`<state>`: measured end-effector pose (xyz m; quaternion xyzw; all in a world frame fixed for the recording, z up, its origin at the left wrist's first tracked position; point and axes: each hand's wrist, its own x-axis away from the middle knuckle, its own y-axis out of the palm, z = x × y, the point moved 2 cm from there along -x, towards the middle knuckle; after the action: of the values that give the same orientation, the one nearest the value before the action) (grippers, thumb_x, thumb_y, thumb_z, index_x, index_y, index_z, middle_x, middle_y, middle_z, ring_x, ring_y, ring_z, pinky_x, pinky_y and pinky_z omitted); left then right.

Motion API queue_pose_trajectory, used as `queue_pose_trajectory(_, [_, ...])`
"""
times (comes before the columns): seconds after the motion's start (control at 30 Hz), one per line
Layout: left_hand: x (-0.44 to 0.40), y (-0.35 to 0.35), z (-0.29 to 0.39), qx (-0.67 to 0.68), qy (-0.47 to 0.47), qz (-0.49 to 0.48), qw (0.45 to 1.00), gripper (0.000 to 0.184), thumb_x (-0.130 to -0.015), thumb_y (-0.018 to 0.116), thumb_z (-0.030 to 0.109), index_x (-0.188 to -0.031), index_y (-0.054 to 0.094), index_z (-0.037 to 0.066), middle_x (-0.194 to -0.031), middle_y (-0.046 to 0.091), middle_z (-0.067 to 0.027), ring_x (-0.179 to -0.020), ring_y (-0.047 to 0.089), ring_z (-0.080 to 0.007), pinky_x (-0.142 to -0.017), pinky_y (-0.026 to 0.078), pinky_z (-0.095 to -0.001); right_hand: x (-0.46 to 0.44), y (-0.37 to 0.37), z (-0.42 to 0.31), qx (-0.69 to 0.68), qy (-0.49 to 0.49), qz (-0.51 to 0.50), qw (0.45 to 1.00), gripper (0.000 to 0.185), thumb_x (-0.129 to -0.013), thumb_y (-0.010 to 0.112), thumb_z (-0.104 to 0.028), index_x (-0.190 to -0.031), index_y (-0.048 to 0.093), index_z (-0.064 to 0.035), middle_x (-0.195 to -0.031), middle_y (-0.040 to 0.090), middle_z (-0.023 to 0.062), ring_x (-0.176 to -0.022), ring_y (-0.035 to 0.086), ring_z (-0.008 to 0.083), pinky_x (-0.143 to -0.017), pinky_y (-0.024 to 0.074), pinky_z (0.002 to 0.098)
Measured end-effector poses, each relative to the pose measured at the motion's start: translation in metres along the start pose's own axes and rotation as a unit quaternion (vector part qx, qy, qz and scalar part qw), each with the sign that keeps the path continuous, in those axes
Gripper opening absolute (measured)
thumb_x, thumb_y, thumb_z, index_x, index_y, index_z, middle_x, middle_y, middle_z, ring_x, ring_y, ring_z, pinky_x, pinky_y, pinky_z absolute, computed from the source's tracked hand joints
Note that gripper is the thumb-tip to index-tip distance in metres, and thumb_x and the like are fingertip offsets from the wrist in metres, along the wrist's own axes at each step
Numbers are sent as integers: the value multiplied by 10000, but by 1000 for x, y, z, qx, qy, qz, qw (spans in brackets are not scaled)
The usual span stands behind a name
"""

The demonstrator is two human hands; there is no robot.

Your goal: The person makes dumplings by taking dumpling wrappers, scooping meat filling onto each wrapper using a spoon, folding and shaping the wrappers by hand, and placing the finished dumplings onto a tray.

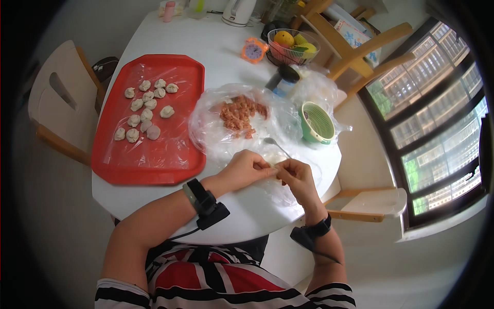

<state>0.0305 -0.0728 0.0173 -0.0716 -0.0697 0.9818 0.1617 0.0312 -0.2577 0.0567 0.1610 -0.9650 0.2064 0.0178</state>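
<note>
My left hand [248, 170] and my right hand [297, 177] meet fingertip to fingertip over the near side of the table. Both are closed in a pinch around something small and pale, mostly hidden by the fingers. Just beyond them, a metal spoon [278, 147] lies on clear plastic. Reddish minced meat [237, 117] sits in a clear plastic bag [206, 116] farther forward. To the left, a red tray [199, 149] lined with plastic film bears several white dumplings [136, 104] and a flat round dough piece [153, 132].
A green strainer basket [316, 122] and a dark-lidded jar [288, 74] stand right of the meat. Farther back are an orange clock [253, 51], a wire fruit basket [293, 51] and a white kettle [239, 12]. Chairs stand left [62, 95] and right [370, 202].
</note>
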Motion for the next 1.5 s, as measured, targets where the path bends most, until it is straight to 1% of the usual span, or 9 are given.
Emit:
queue_pose_trajectory(0.47, [5,-5,-12,133,-155,-52,977,267,-873,668,188,-976,611,-51,-806,667,-86,-619,601,-96,-496,486,-206,-5,-27,12,-299,22,90,950,102,-914,586,-129,-912,581,-28,-828,594,30,-680,515,81,-672,397,217])
queue_pose_trajectory(0.6, [15,-20,13,60,-169,-45,983,268,-868,675,190,-988,600,-38,-818,655,-72,-654,603,-99,-532,495,-225,-6,-47,0,-394,-20,96,914,141,-978,473,-132,-980,534,-5,-962,638,131,-862,653,214,-801,549,392])
queue_pose_trajectory(0.7, [13,-27,25,-82,-63,67,992,272,-887,662,187,-1044,579,-19,-922,642,-72,-792,604,-97,-648,496,-226,0,-46,-28,-373,-25,135,917,140,-983,472,-135,-977,526,-6,-990,636,141,-862,655,217,-788,552,369])
queue_pose_trajectory(0.77, [8,-27,23,83,36,150,985,270,-914,638,194,-1098,558,14,-1044,610,-74,-943,565,-86,-784,462,-230,-2,-35,-32,-372,-29,154,915,140,-997,464,-149,-975,521,-23,-944,615,94,-784,628,169,-737,531,299])
queue_pose_trajectory(0.83, [12,-24,39,185,-4,112,976,363,-955,583,319,-1177,531,36,-1133,592,-94,-1019,553,-119,-866,448,-260,-5,-22,-24,-251,-107,145,951,126,-1002,472,-155,-978,516,-40,-885,568,48,-731,563,121,-693,485,259])
queue_pose_trajectory(0.93, [20,-12,38,603,-246,7,758,564,-979,430,504,-1274,485,26,-1198,584,-123,-1106,560,-221,-906,467,-349,4,24,-32,21,-206,90,974,116,-904,556,13,-1007,515,-20,-897,590,80,-864,607,200,-765,481,306])
queue_pose_trajectory(1.03, [23,-11,35,635,-166,18,754,509,-1002,431,417,-1296,461,2,-1208,578,-127,-1090,574,-230,-919,467,-365,19,47,-51,88,-271,24,958,202,-836,613,45,-1020,558,-17,-1038,652,142,-934,639,251,-817,495,322])
queue_pose_trajectory(1.2, [23,-24,0,570,-144,-14,809,412,-964,538,147,-1315,429,-40,-1226,583,-130,-1153,576,-236,-1009,467,-378,-12,-25,-27,290,-165,181,925,134,-805,678,-57,-930,636,-39,-869,658,127,-831,620,291,-718,506,351])
queue_pose_trajectory(1.5, [31,-28,10,595,-169,-87,781,402,-977,517,219,-1288,468,-30,-1205,596,-142,-1084,619,-247,-958,499,-397,-15,-48,20,363,-109,87,921,304,-789,569,66,-1084,595,0,-911,650,178,-856,628,314,-760,509,390])
